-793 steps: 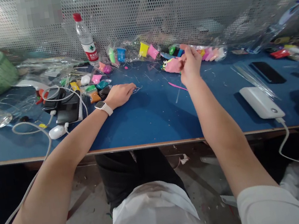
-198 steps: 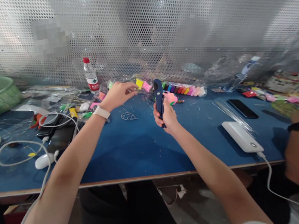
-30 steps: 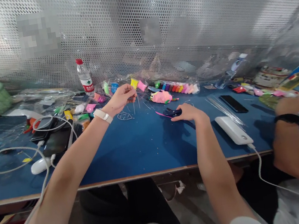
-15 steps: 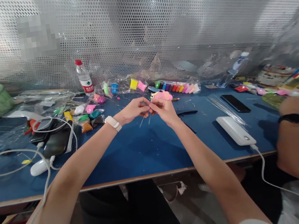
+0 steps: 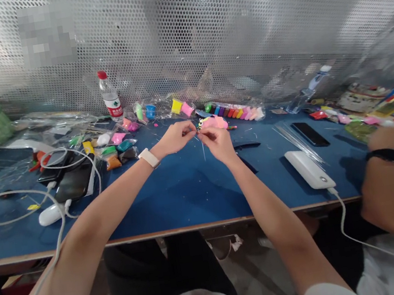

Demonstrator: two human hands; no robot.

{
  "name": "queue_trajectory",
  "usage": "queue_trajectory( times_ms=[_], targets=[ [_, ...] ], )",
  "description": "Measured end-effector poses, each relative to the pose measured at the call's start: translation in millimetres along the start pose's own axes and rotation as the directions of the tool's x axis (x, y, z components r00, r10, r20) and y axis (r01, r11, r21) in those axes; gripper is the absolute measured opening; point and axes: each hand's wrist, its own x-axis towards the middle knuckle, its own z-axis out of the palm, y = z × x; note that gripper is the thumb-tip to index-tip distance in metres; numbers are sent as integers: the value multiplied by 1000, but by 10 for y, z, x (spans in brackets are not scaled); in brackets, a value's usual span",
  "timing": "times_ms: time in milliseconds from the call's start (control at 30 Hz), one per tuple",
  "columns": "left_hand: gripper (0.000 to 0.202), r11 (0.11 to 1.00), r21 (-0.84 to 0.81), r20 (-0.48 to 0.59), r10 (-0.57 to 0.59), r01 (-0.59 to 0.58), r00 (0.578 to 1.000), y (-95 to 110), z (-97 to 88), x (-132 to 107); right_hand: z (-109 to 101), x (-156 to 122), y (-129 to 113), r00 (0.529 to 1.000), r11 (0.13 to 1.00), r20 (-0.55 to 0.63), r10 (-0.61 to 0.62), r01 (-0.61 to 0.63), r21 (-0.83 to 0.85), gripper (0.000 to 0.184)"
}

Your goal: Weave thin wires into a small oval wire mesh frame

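Both hands are right up together in front of us, fingertips meeting over the blue tabletop (image 5: 182, 194). The left hand (image 5: 177, 138), white watch (image 5: 149, 158) on its wrist, comes in with thumb and fingers pinched; the right hand (image 5: 218, 141) matches it with a pinch of its own, and between them we have a thin wire (image 5: 204, 152). Its free length hangs below the fingertips, long axis close to upright in our view, the loose end pointing down towards the near table edge; the gripped part is too small for us to make out. Just behind the right hand we spot a pink clay figure (image 5: 214, 122), lying lengthwise from left to right, yellow-green end to the left. Beside the right wrist, a dark tool (image 5: 248, 145) shows its spread handles, the rest hidden from us. Over to the right, a bundle of straight wires (image 5: 295, 142) lies slantwise between a white power bank (image 5: 309, 169) and a black phone (image 5: 310, 134), and farther out we catch a co-worker's hand (image 5: 390, 138).
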Motion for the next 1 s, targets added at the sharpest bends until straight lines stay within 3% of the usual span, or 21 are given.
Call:
queue_trajectory(
  times_ms=[100,267,367,467,600,700,767,867,1000],
  targets=[
    [18,962,253,36,95,-101,995,-49,-53,3,-76,8,-9,994,966,67,-85,99,-239,27],
    [24,863,460,127,171,-211,977,-75,-73,-13,-161,21,-58,973,878,187,-134,204,-433,27],
    [20,901,404,92,129,-156,987,-4,-48,-34,-133,19,-39,990,945,112,-86,117,-304,21],
    [17,977,212,42,14,-23,999,96,-7,-49,-40,11,2,999,999,27,44,-44,-11,26],
    [23,990,-22,30,-138,139,990,182,71,-62,103,-7,23,985,945,2,174,-168,281,39],
    [22,980,-102,61,-168,174,984,189,94,-74,142,-19,26,980,934,-5,197,-187,304,39],
    [22,989,-72,87,-120,127,989,160,63,-74,120,-21,33,985,960,-3,172,-167,226,37],
    [20,989,144,106,4,-20,994,67,-42,-53,34,-14,33,999,999,15,29,-29,-41,23],
    [17,883,421,149,157,-206,976,-64,-164,-11,-74,-6,1,980,915,154,-126,175,-364,26]
  ],
)
